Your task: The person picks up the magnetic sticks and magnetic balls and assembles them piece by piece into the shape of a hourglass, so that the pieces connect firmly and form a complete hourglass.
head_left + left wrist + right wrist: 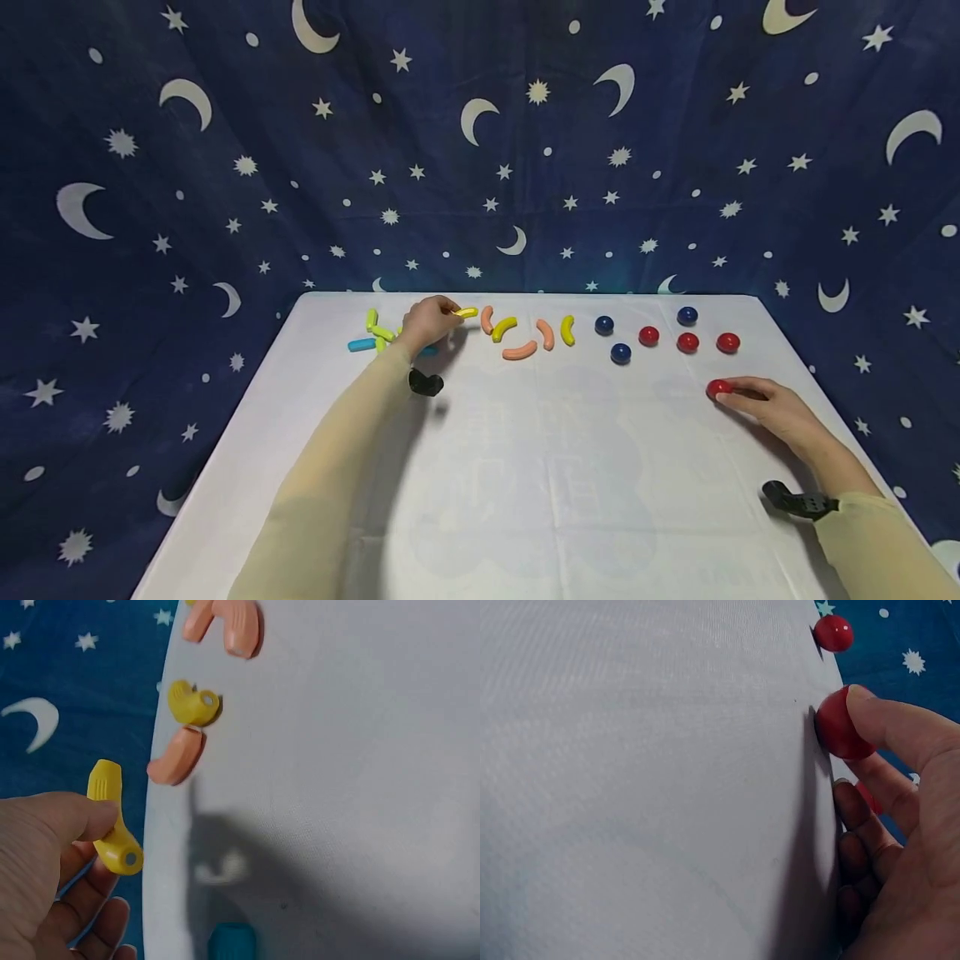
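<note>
The right hand (780, 414) pinches a red ball (717, 389) between thumb and fingers. Beyond that hand, three more red balls (687, 342) lie on the white table (555, 467), with dark blue balls (621, 354) farther left of it. Farther off, the left hand (429, 322) pinches a yellow curved piece (105, 780). Orange pieces (519, 351) lie to its right, green pieces (383, 332) to its left. Behind both hands hangs a starry curtain (450, 225).

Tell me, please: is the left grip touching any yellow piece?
Touching. The left wrist view shows the left grip with its thumb on one yellow piece.
</note>
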`<state>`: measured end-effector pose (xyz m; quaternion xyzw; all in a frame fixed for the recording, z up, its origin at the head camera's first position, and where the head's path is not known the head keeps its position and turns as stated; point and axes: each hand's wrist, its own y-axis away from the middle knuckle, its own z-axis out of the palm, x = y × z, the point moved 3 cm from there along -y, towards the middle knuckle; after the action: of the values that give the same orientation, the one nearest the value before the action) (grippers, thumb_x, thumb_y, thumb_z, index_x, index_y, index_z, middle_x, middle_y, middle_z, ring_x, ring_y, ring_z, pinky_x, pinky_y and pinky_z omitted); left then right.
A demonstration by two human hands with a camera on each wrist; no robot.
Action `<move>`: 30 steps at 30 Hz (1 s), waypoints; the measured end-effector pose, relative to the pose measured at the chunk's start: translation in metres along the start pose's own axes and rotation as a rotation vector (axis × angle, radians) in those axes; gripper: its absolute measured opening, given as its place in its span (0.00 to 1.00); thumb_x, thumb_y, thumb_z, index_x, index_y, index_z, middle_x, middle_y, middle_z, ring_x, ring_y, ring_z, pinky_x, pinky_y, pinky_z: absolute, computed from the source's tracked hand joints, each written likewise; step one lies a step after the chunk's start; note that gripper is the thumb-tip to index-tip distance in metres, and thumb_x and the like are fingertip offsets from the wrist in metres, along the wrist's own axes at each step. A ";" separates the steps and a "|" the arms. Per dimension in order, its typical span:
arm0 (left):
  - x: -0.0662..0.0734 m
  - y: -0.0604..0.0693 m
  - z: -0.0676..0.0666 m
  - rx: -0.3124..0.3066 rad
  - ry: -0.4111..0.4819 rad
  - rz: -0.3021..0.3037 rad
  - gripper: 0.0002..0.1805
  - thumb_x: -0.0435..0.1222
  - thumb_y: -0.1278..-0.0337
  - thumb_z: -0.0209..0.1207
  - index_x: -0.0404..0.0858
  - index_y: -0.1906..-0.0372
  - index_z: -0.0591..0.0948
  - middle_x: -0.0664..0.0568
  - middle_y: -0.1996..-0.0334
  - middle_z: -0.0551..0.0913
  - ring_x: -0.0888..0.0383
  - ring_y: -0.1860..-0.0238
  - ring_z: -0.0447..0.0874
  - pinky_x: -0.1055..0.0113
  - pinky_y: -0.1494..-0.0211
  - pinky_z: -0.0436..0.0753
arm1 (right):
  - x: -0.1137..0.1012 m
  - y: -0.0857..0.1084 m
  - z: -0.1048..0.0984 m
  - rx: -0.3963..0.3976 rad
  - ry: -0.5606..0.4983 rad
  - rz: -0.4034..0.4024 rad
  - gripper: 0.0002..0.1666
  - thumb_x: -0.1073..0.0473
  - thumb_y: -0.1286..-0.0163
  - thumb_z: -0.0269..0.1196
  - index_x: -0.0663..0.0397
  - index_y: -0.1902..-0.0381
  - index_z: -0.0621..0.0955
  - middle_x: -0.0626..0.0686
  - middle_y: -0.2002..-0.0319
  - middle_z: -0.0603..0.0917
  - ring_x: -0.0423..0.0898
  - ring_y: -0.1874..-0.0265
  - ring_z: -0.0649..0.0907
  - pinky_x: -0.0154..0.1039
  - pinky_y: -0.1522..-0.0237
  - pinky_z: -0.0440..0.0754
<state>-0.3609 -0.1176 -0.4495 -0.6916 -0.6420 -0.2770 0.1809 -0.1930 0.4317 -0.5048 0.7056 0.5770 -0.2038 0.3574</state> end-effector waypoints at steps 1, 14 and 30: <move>0.002 0.001 -0.001 -0.010 0.009 0.008 0.17 0.45 0.33 0.64 0.42 0.45 0.85 0.52 0.55 0.85 0.51 0.53 0.78 0.47 0.37 0.66 | 0.000 0.000 -0.001 0.007 0.005 -0.007 0.54 0.30 0.29 0.60 0.71 0.27 0.64 0.77 0.30 0.63 0.76 0.33 0.61 0.75 0.41 0.65; 0.012 0.027 0.003 -0.156 0.093 0.079 0.14 0.42 0.35 0.66 0.39 0.50 0.84 0.51 0.62 0.84 0.53 0.63 0.79 0.61 0.58 0.78 | -0.030 0.007 0.001 0.053 0.012 -0.077 0.45 0.37 0.28 0.64 0.69 0.33 0.69 0.72 0.41 0.76 0.60 0.47 0.74 0.45 0.59 0.73; 0.009 0.074 0.024 -0.233 0.116 0.180 0.09 0.41 0.36 0.67 0.42 0.56 0.85 0.55 0.65 0.82 0.58 0.69 0.77 0.64 0.65 0.76 | -0.118 -0.006 0.076 -0.075 -0.087 -0.299 0.30 0.46 0.35 0.74 0.54 0.41 0.80 0.53 0.51 0.86 0.53 0.50 0.81 0.47 0.51 0.77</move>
<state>-0.2841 -0.1041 -0.4551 -0.7456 -0.5293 -0.3718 0.1602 -0.2194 0.2967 -0.4743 0.5885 0.6668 -0.2632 0.3739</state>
